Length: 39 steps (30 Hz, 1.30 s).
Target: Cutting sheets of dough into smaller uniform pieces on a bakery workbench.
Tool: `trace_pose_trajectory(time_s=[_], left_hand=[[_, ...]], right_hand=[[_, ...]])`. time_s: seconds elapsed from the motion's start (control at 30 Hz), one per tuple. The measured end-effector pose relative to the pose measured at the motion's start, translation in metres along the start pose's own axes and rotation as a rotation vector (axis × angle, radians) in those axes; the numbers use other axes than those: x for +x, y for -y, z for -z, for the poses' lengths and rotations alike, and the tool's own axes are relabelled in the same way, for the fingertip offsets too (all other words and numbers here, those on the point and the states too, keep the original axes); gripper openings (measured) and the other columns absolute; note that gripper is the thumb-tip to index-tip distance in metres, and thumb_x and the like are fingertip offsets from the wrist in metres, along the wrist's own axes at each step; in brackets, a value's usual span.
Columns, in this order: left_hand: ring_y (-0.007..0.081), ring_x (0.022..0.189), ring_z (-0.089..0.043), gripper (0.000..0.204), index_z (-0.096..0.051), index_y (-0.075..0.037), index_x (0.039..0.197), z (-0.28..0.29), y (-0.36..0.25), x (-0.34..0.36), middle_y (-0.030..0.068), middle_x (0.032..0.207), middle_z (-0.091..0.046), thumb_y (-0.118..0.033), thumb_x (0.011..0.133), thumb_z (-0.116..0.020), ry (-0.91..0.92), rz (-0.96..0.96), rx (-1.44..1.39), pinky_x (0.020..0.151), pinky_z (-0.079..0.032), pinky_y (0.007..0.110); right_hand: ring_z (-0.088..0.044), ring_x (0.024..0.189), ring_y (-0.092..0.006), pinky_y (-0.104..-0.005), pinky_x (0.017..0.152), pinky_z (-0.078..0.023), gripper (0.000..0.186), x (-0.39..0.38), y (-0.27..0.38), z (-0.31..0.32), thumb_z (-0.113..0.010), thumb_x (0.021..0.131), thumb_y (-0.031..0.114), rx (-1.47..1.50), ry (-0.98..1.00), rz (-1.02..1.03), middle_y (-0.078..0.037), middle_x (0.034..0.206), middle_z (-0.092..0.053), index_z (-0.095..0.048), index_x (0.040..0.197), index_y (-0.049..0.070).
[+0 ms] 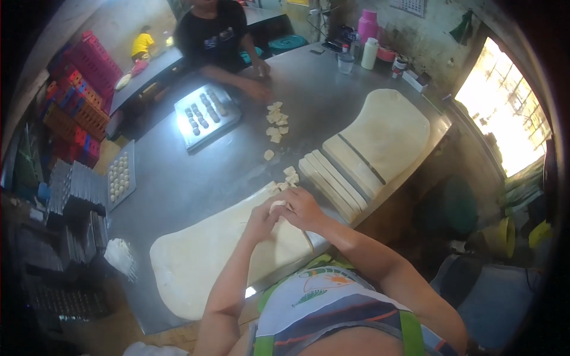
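Observation:
My left hand (262, 218) and my right hand (298, 209) meet over the near edge of a long flat dough sheet (202, 261), their fingers closed round a small pale piece of dough (277, 206). Cut dough pieces (290, 173) lie just beyond my fingers, with more chunks (276, 115) farther up the steel table. To the right, dough strips (332, 184) lie beside a second sheet (389, 127) with a long dark thin bar (362, 157) across it.
A co-worker (211, 41) works across the steel table (154, 166), near a tray of dough rolls (205, 110). Another tray (119, 175) sits left beside stacked metal trays (80, 190). Bottles (369, 53) stand at the back right. Colored crates (89, 107) are stacked left. A bright window (493, 107) is right.

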<state>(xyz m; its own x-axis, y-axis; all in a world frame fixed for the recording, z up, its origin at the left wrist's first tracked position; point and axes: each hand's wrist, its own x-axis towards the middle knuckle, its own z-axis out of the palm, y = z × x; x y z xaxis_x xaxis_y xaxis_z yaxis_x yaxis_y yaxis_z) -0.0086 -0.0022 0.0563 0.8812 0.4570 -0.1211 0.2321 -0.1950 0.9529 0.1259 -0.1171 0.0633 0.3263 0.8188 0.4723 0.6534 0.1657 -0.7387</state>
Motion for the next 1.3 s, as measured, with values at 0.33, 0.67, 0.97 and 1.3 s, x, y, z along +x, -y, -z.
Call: trace_pose_trajectory(time_s=[0.33,0.67,0.97,1.3], left_hand=[[0.0209,0.094,-0.065,0.042,-0.065,-0.004,0.118,-0.036,0.012,-0.032,0.0141,0.105,-0.069,0.01,0.079,-0.058,-0.05,-0.282,0.15,0.08,-0.05,0.035],[0.0282,0.111,-0.06,0.059,-0.052,-0.011,0.138,-0.01,0.077,-0.004,0.0169,0.127,-0.058,0.003,0.081,-0.059,-0.171,-0.18,0.121,0.082,-0.052,0.037],[0.0324,0.098,-0.068,0.031,-0.067,-0.006,0.116,-0.037,0.023,-0.015,0.0164,0.101,-0.071,-0.012,0.087,-0.065,-0.001,-0.267,0.251,0.086,-0.053,0.039],[0.0328,0.12,-0.058,0.064,-0.052,-0.007,0.138,0.003,0.073,0.021,0.0183,0.121,-0.063,0.004,0.076,-0.064,-0.179,-0.435,0.298,0.102,-0.045,0.037]], right_hand=[[-0.063,0.104,-0.0354,-0.0441,0.083,-0.051,0.034,-0.019,-0.069,-0.004,-0.074,0.083,0.034,-0.429,0.384,-0.495,-0.018,0.109,-0.065,-0.066,0.104,0.008],[-0.064,0.094,-0.0339,-0.0406,0.08,-0.052,0.014,-0.007,-0.019,-0.018,-0.068,0.086,0.02,0.121,0.173,0.068,-0.016,0.1,-0.065,-0.068,0.092,0.006],[-0.063,0.098,-0.0359,-0.044,0.081,-0.051,0.039,-0.03,-0.087,-0.012,-0.072,0.081,0.041,-0.538,0.257,-0.459,-0.016,0.099,-0.065,-0.068,0.103,0.01],[-0.064,0.092,-0.0358,-0.0435,0.079,-0.051,0.04,-0.003,-0.025,-0.025,-0.077,0.078,0.027,-0.004,0.213,-0.073,-0.016,0.099,-0.065,-0.063,0.11,0.008]])
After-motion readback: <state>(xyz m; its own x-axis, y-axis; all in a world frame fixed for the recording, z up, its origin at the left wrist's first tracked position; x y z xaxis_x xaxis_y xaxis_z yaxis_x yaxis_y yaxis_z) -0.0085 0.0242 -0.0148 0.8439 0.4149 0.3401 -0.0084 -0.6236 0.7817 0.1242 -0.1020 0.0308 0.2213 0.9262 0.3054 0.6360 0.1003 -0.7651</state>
